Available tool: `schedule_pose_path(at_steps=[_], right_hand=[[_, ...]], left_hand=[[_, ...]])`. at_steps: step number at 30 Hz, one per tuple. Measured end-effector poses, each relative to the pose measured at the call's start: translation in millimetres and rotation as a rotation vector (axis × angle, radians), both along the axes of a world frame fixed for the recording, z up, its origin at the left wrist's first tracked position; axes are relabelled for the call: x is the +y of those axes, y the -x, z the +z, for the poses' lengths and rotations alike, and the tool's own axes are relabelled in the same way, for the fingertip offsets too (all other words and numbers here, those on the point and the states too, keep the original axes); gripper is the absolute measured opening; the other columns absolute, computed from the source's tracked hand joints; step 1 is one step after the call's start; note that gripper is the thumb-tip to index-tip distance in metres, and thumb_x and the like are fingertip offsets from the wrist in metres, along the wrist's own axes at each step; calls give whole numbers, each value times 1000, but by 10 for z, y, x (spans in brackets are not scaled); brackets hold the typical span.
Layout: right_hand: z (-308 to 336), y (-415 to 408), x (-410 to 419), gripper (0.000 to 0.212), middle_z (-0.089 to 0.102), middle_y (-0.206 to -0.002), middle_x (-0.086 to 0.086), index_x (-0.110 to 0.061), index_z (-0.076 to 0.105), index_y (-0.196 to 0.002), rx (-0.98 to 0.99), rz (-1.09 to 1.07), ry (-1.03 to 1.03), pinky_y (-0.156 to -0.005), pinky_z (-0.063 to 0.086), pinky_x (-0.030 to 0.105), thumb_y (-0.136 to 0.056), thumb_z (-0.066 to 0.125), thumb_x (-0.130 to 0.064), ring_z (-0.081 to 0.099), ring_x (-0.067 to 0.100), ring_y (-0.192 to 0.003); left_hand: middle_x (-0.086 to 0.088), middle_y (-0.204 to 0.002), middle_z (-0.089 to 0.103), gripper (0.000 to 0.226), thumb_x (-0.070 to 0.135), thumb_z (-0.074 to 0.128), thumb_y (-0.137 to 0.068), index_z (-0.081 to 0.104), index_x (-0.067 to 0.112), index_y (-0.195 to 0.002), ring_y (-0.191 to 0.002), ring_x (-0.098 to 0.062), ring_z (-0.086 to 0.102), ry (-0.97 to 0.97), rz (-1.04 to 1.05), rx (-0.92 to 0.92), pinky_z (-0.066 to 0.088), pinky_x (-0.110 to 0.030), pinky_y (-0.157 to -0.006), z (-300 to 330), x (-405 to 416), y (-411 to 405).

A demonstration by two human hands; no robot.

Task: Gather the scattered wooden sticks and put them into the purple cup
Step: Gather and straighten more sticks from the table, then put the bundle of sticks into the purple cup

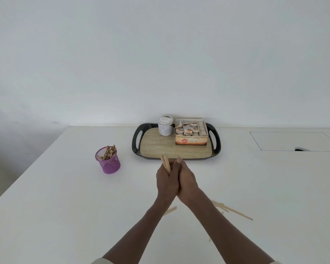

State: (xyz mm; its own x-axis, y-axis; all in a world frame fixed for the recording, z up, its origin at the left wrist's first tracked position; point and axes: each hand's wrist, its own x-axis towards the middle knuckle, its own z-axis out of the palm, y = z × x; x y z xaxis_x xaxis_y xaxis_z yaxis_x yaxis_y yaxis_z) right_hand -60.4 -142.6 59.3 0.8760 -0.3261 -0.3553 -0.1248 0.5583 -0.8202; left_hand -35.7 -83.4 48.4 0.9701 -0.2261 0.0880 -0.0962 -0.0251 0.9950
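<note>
A bundle of wooden sticks (165, 162) stands up out of my two hands, which are pressed together over the middle of the white table. My left hand (165, 181) grips the bundle, and my right hand (186, 180) wraps against it from the right. The purple mesh cup (111, 163) stands to the left of my hands, holding several sticks. Loose sticks (231, 209) lie on the table to the right of my right forearm. One more stick (171, 210) lies between my forearms, partly hidden.
A black-handled tray (160, 149) with a wood-look floor stands just beyond my hands. On it are a white jar (165, 125) and an open box of tea sachets (191, 134). A rectangular cutout panel (293, 141) sits in the table at the far right.
</note>
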Motion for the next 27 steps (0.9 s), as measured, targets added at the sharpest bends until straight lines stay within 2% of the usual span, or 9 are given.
schedule_pose_path(at_steps=[2, 5, 7, 10, 14, 16, 21, 25, 27], right_hand=[[53, -74, -40, 49, 77, -103, 13, -10, 78, -102, -1, 27, 101, -95, 54, 35, -103, 41, -42, 71, 23, -104], [231, -220, -121, 42, 75, -100, 16, -10, 74, -102, -52, 37, 387, -84, 52, 30, -101, 49, -44, 71, 18, -92], [349, -315, -172, 30, 76, -98, 0, -22, 73, -104, -120, 134, 668, -81, 50, 29, -96, 57, -45, 68, 6, -88], [536, -436, -158, 29, 72, -98, -22, -37, 67, -118, -169, 412, 1033, -83, 52, 25, -90, 66, -44, 65, -3, -90], [713, -593, -8, 20, 74, -98, -5, -21, 74, -100, -203, 594, 1314, -82, 56, 32, -93, 66, -38, 67, 9, -85], [740, -641, 63, 28, 73, -92, 3, -12, 74, -95, -207, 664, 1405, -74, 55, 33, -96, 62, -38, 66, 16, -80], [748, -748, 279, 27, 74, -106, 1, -16, 72, -116, -180, 767, 1489, -79, 59, 36, -90, 67, -11, 68, 15, -94], [743, -886, 443, 24, 74, -100, 3, -15, 77, -105, -150, 815, 1525, -70, 60, 31, -85, 68, -4, 70, 17, -88], [715, -973, 524, 21, 75, -95, 5, -12, 78, -100, -141, 796, 1561, -60, 54, 19, -85, 68, -2, 70, 17, -82]], left_hand=[[5, -67, 72, 22, 35, 63, -96, 71, 21, -81, -60, -6, 67, -13, 3, -12, 50, -18, -52, -22, 77, -63], [10, -47, 54, 37, 38, 69, -90, 61, 16, -62, -42, -5, 43, -79, 36, -30, 33, -14, -44, -114, 216, -173], [7, -45, 44, 49, 40, 73, -87, 50, 10, -55, -44, -9, 34, -115, 38, -46, 29, -17, -46, -189, 304, -258], [9, -42, 43, 49, 38, 76, -83, 47, 21, -48, -43, -9, 34, -148, 17, -21, 29, -16, -45, -264, 412, -363], [9, -43, 44, 48, 38, 75, -82, 45, 23, -47, -42, -10, 35, -169, -5, 20, 30, -18, -44, -335, 564, -486], [8, -43, 46, 47, 37, 75, -82, 48, 24, -47, -41, -9, 36, -175, 1, 32, 31, -19, -44, -358, 643, -558], [8, -41, 40, 46, 34, 74, -84, 46, 26, -48, -41, -8, 28, -205, -14, 20, 22, -17, -40, -391, 835, -737], [8, -41, 41, 40, 28, 73, -82, 49, 25, -50, -41, -7, 28, -222, -41, -14, 22, -15, -40, -428, 979, -891], [7, -41, 40, 38, 36, 70, -79, 48, 24, -51, -42, -7, 27, -221, -34, -36, 21, -16, -40, -437, 1048, -954]])
